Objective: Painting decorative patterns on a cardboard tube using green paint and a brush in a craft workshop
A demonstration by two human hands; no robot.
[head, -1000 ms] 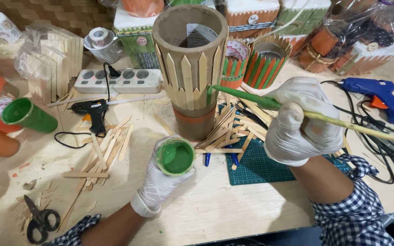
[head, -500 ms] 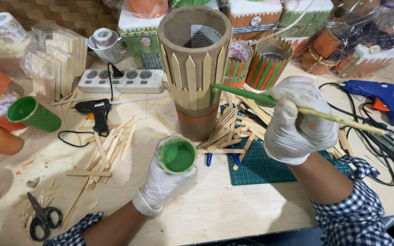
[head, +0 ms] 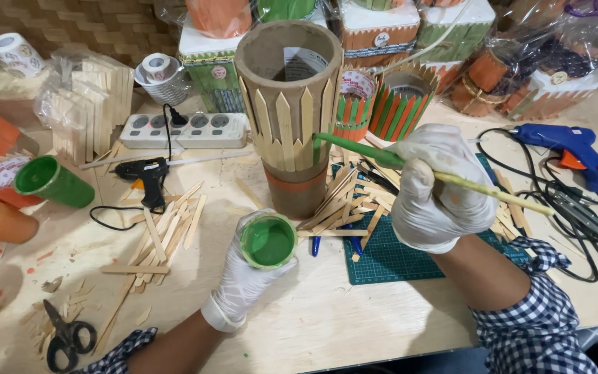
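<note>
Left hand (head: pixel 240 287), gloved, grips a small cup of green paint (head: pixel 268 241) above the desk (head: pixel 327 325). Right hand (head: pixel 437 190) clamps a green paintbrush (head: pixel 382 158), tip touching the stick-clad cardboard tube (head: pixel 291 111). Behind: wrapped orange-and-green boxes (head: pixel 389 28) with round labels. Two glue guns: black (head: pixel 148 176), blue (head: pixel 570 149).

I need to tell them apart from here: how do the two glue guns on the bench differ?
The black glue gun is small and lies left of the cardboard tube, beside the power strip. The blue glue gun is larger, has an orange trigger and lies far right among black cables. Neither is near a hand.
</note>
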